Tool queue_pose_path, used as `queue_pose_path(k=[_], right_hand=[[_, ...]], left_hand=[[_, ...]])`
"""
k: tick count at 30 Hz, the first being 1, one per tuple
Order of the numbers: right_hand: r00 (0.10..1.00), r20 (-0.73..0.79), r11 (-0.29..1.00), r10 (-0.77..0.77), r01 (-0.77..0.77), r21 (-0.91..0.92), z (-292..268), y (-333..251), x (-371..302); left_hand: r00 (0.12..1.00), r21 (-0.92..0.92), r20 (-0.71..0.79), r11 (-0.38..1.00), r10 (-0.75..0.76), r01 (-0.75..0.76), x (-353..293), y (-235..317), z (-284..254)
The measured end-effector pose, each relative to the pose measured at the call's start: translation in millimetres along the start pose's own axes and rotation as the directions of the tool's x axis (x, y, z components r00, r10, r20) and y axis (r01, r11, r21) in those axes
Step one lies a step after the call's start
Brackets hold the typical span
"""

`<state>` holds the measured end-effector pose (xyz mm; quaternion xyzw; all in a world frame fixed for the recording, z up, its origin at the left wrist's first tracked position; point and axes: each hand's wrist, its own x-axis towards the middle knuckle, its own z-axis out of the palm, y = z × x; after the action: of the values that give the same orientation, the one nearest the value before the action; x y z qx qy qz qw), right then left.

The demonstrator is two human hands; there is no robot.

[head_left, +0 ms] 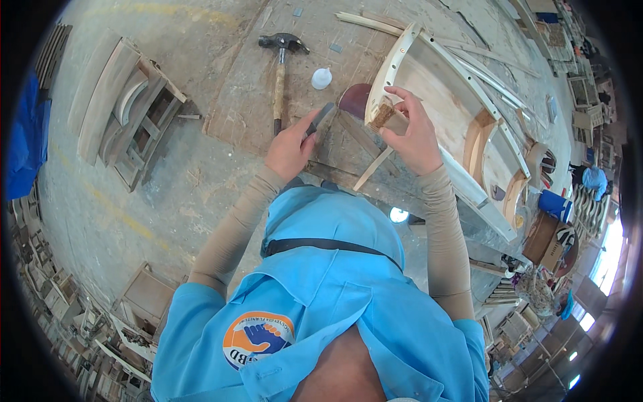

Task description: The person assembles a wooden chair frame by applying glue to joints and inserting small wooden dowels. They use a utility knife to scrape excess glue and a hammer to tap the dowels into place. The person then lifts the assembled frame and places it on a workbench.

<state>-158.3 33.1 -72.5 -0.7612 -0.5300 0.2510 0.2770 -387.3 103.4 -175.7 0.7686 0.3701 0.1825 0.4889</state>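
My left hand [291,146] is closed round a flat, dark grey, blade-like tool [324,115], whose exact kind I cannot make out. At the near left end of a curved pale wooden frame [387,63], my right hand [416,137] has its thumb and fingers bent round a small brown wood block [382,115]. Whether that block is joined to the frame is unclear. Screw holes dot the frame's rim. Beside it lies a dark red disc [355,100], partly covered by the frame. A thin wood strip [373,169] slants below my right hand.
A claw hammer [280,80] rests on the worn board [234,100], near a small white cup-like piece [321,78]. Curved wooden parts [127,110] are stacked on the floor at left. Long wood strips [372,24] lie past the frame. Furniture parts crowd both sides.
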Motion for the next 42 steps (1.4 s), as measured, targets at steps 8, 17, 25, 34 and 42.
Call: queue_pose_path(k=[8,17,25,34,42], right_hand=[[0.999,0.040,1.000,-0.010,0.010,-0.009,3.5,3.9,1.6],[0.992,0.076,0.994,-0.099,0.102,-0.037,-7.8,3.1,-5.0],[0.996,0.045,0.996,-0.074,0.072,0.051,-7.3,4.2,-7.1],[0.998,0.050,0.998,-0.038,0.036,0.042,-5.4,7.2,-2.8],[0.996,0.060,0.998,-0.060,0.059,0.012,-3.9,5.0,1.3]], left_hand=[[0.997,0.001,0.052,0.999,-0.052,0.052,2.2,2.5,-3.3],[0.996,0.027,0.077,0.999,-0.038,0.036,3.7,-2.2,-3.0],[0.999,0.007,0.027,0.999,0.047,-0.047,2.7,-7.5,3.0],[0.998,0.022,0.060,1.000,-0.014,0.013,-2.3,-1.8,-2.5],[0.998,0.038,0.057,0.999,-0.028,0.026,-3.4,-4.0,-1.5]])
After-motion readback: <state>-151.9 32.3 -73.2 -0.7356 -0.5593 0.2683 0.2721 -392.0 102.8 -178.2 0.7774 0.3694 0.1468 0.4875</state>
